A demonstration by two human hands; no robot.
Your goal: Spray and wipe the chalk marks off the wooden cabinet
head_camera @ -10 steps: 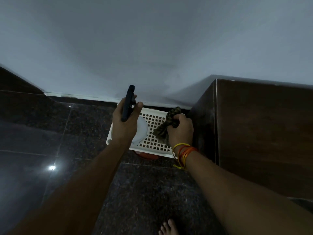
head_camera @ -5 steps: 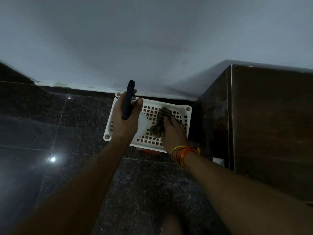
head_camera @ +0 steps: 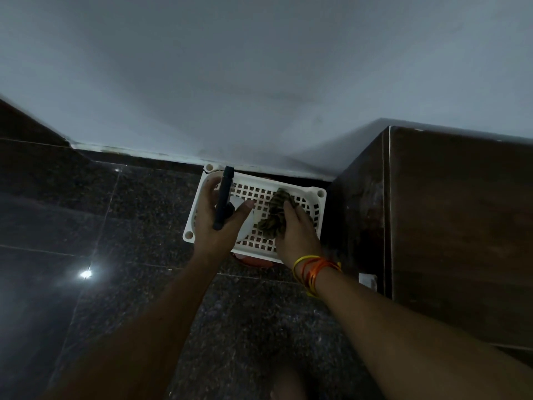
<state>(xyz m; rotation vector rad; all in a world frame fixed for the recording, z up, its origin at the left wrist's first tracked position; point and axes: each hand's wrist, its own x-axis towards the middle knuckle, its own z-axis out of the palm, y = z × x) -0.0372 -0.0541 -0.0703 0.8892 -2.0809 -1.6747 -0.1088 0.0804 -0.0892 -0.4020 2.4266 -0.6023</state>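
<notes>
Reaching into white perforated plastic basket (head_camera: 315, 194) beside dark wooden cabinet (head_camera: 461, 226): white spray bottle with dark trigger head (head_camera: 223, 202) clasped in left hand (head_camera: 220, 223), crumpled olive cloth (head_camera: 274, 217) pinched in right hand (head_camera: 297, 235). Both best kept firmly gripped until lifted clear of rim.

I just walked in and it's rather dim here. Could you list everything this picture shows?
Basket: one, white, lattice, on floor against wall.
Spray bottle: one, dark head, pale body, over basket's left side.
Cloth: one, dark patterned, bunched on basket.
Cabinet: one, dark brown wood, right of basket.
Floor: dark glossy stone tiles.
Wall: pale grey.
Wristbands: several, yellow and orange, right wrist.
Left hand: holds bottle.
Right hand: on cloth.
</notes>
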